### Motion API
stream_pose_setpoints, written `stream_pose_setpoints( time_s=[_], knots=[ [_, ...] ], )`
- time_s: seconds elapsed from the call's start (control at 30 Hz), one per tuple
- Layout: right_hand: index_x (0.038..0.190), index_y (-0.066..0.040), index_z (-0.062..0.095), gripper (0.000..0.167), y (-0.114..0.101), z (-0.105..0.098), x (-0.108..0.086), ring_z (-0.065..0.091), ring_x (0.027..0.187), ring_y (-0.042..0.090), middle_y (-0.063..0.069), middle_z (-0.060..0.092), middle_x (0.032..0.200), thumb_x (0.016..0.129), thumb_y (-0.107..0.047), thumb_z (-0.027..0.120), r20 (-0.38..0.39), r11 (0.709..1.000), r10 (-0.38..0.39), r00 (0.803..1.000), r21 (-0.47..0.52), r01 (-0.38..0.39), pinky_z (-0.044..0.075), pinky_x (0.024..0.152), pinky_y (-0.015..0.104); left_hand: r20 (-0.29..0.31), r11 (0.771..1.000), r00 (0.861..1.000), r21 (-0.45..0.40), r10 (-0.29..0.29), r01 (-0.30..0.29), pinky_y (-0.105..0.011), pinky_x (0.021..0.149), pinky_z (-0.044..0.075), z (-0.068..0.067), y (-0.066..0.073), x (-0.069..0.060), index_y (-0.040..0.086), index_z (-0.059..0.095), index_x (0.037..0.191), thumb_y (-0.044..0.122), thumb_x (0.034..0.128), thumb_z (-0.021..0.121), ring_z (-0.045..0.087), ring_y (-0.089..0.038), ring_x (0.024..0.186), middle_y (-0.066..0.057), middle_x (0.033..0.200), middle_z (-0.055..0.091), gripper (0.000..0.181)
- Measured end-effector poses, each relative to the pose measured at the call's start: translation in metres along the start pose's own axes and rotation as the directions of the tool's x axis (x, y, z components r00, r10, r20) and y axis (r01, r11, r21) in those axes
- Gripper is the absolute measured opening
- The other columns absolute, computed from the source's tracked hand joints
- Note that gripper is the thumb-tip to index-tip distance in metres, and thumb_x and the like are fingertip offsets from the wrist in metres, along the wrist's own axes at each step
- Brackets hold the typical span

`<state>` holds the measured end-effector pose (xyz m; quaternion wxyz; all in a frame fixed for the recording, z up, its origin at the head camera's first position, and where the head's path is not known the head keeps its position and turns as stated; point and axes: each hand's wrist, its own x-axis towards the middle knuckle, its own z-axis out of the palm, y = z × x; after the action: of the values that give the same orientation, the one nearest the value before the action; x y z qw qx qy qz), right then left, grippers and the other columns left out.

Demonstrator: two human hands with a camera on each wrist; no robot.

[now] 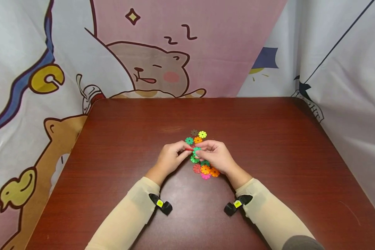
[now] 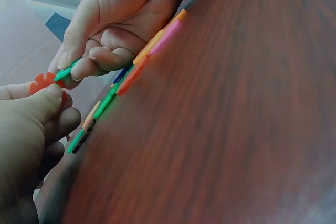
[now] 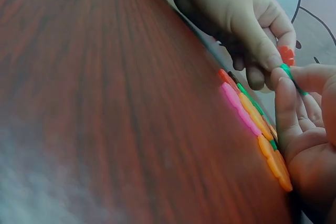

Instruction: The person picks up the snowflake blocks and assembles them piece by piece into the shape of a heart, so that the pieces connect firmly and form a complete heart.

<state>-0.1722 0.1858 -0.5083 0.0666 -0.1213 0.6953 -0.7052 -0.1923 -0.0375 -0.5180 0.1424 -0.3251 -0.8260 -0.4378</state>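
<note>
Between thumb and fingers my left hand [image 1: 170,158] pinches a red notched disc [image 2: 43,83], seen edge-on in the head view. A green notched disc [image 1: 197,150] is pinched by my right hand [image 1: 217,157]. The two discs meet at their edges, above the table, and appear joined at an angle; how deep the notches sit cannot be told. Below and around the hands lie more notched discs: a yellow one [image 1: 202,134], a brown one [image 1: 194,132], a pink one [image 1: 206,176], and several orange, green and red ones.
The loose discs form a narrow cluster on the brown table [image 1: 284,156], running from beyond the hands to just in front of them. A printed cloth [image 1: 222,41] hangs behind the table's far edge and along its sides. Each wrist wears a small black camera.
</note>
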Motion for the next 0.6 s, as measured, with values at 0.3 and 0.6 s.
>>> stream_pose_setpoints(
  time_s=[0.3, 0.6],
  knots=[
    [0.116, 0.018, 0.071, 0.024, -0.0021, -0.0028, -0.0019, 0.076, 0.069, 0.016, 0.024, 0.077, 0.090, 0.094, 0.011, 0.075, 0.055, 0.998, 0.041, 0.998, -0.041, -0.038, 0.064, 0.065, 0.030, 0.049, 0.978, 0.988, 0.142, 0.146, -0.152, -0.032, 0.070, 0.061, -0.0029, 0.0033, -0.0007, 0.014, 0.071, 0.094, 0.009, 0.0912, 0.086, 0.076, -0.015, 0.078, 0.003, 0.090, 0.079, 0.017],
    [0.114, 0.016, 0.074, 0.023, -0.0080, -0.0023, -0.0023, 0.078, 0.070, 0.019, 0.027, 0.077, 0.092, 0.092, 0.009, 0.078, 0.080, 0.988, 0.143, 0.986, -0.071, -0.138, 0.065, 0.066, 0.032, 0.086, 0.951, 0.966, 0.173, 0.244, -0.255, -0.029, 0.069, 0.061, -0.0029, 0.0040, -0.0005, 0.013, 0.070, 0.089, 0.004, 0.0886, 0.087, 0.075, -0.013, 0.075, 0.003, 0.084, 0.078, 0.020]
  ],
)
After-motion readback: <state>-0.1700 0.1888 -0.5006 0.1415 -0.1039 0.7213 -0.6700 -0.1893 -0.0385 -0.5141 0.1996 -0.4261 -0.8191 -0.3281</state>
